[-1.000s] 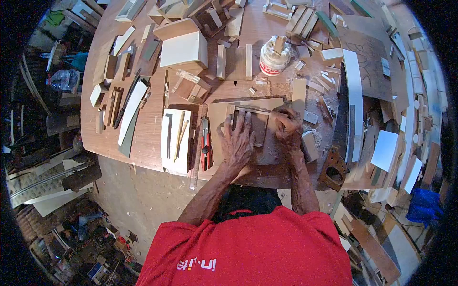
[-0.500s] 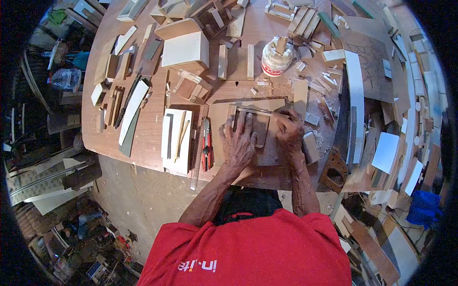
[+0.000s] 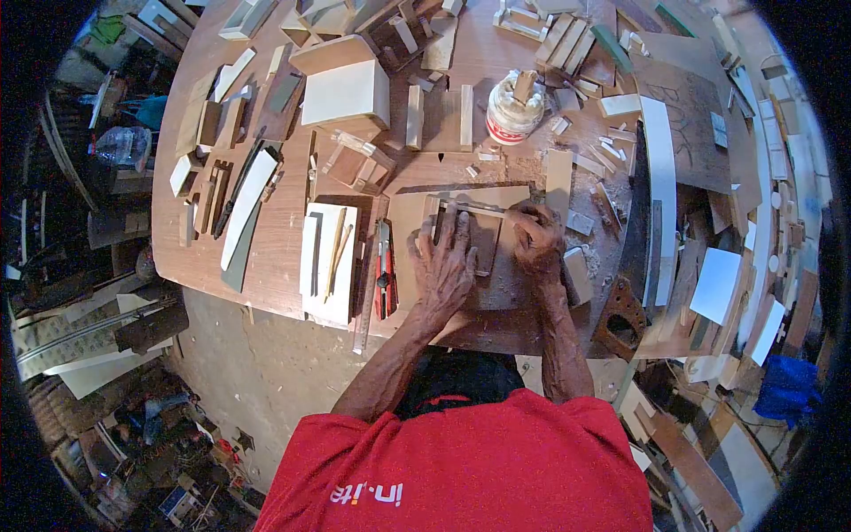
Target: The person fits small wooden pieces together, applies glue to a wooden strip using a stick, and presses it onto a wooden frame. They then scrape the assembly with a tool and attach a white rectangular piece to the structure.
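Knife with a slim red-and-black body (image 3: 384,270) lies just left of the frame's centre, its length running up and down, beside the left hand (image 3: 443,270). That hand is spread, fingers extended and not clenched, over a small brown rectangular wooden piece (image 3: 486,241) at mid-frame, on a flat tan board (image 3: 510,192). Along the piece's upper edge, ahead of the left palm, a thin pale wooden strip (image 3: 481,209) runs crosswise, dipping slightly rightward. The right hand (image 3: 538,238) is nearer the strip's right end, fingers curled there; whether they pinch it, I cannot tell.
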